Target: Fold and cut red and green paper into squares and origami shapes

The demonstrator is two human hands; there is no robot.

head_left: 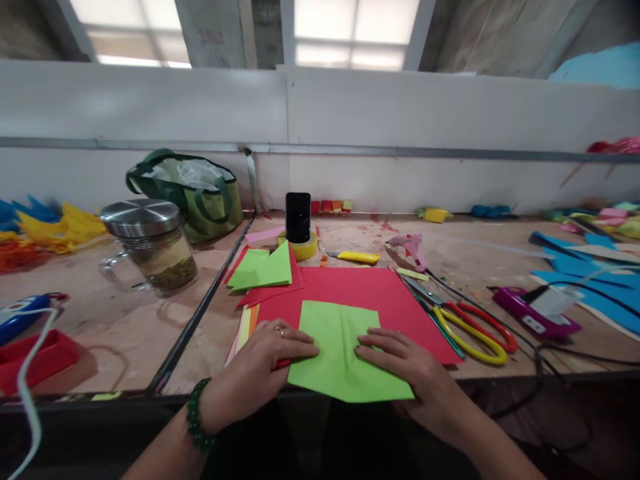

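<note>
A light green sheet [345, 347] with a vertical crease down its middle lies over a stack of red sheets [325, 283], its near edge reaching past the table's front edge. My left hand [260, 363], with a ring and a green bead bracelet, rests on the sheet's left side; its fingers are together, and the thumb looks hidden beneath. On the right side, my right hand [410, 367] has its fingers lying on the sheet, thumb out of sight underneath. Both hands hold the green sheet by its sides.
Scissors [473, 327], a purple power strip [535, 313] and cables lie right. A pink glue gun [409, 248], yellow cutter [355, 257] and upright phone [298, 217] stand or lie beyond the stack. Left are a glass mug [165, 257] and green bag [213, 207].
</note>
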